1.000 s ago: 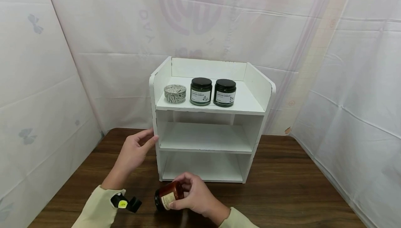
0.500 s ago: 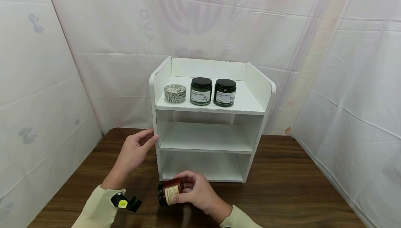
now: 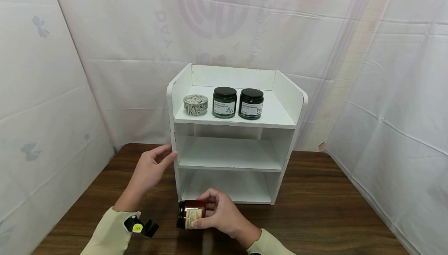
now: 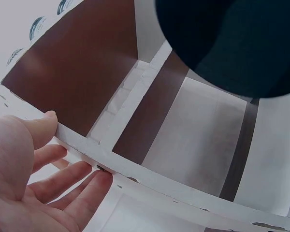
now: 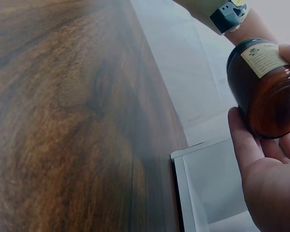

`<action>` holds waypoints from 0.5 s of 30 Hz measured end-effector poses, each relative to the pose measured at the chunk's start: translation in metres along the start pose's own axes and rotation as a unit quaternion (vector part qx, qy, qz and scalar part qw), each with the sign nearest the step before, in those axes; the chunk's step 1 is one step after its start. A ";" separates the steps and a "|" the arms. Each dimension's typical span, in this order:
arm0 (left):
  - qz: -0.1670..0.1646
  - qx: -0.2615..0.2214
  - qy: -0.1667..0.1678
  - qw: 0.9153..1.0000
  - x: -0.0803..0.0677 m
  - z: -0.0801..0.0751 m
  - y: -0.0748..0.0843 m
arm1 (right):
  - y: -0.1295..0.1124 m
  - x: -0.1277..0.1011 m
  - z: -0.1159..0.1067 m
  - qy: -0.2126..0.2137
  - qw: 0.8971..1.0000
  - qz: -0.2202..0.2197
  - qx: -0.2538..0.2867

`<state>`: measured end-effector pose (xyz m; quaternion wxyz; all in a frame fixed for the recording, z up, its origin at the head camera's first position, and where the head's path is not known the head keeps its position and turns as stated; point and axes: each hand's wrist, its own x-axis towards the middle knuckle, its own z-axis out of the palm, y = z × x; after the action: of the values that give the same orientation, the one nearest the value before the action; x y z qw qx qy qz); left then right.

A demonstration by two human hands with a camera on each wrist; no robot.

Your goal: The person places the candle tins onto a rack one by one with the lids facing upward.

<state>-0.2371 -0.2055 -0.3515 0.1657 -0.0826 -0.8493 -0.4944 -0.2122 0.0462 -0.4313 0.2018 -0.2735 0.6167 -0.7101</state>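
Low in front of the white shelf unit [image 3: 229, 168], my right hand [image 3: 224, 216] grips an amber glass jar [image 3: 193, 214] with a black lid and a cream label. The jar lies sideways in the grasp, lid pointing left; its base end faces the camera in the right wrist view, with the thumb across the label. My left hand [image 3: 148, 167] holds the front edge of the unit's left side panel [image 4: 150, 179], thumb over the edge and fingertips against the outer face. On the top shelf stand a patterned round tin [image 3: 195, 105] and two dark green candle jars [image 3: 224, 102] [image 3: 251, 104].
The unit stands on a dark wood table [image 3: 325, 208] and has two lower compartments under its top shelf. White printed sheets [image 3: 133, 25] hang behind and on both sides. A black device [image 3: 140, 226] is strapped to the left sleeve.
My right hand has shifted slightly right and up, and the amber jar has turned from a tilt to nearly level, its label facing the camera more squarely. The left hand stays in place.
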 end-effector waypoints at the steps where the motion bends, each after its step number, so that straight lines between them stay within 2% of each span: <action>1: 0.000 0.001 0.000 1.000 0.000 0.000 0.000 | 0.000 0.000 0.000 0.000 1.000 -0.001 0.001; 9: -0.002 0.009 0.000 1.000 -0.001 0.000 0.001 | -0.002 -0.001 -0.003 -0.007 1.000 -0.007 0.021; 15: 0.000 0.009 0.002 1.000 0.000 0.000 0.001 | -0.005 0.000 -0.004 -0.010 1.000 -0.014 0.018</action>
<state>-0.2363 -0.2049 -0.3510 0.1680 -0.0804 -0.8535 -0.4868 -0.2145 0.0506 -0.4268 0.2033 -0.2856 0.5981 -0.7207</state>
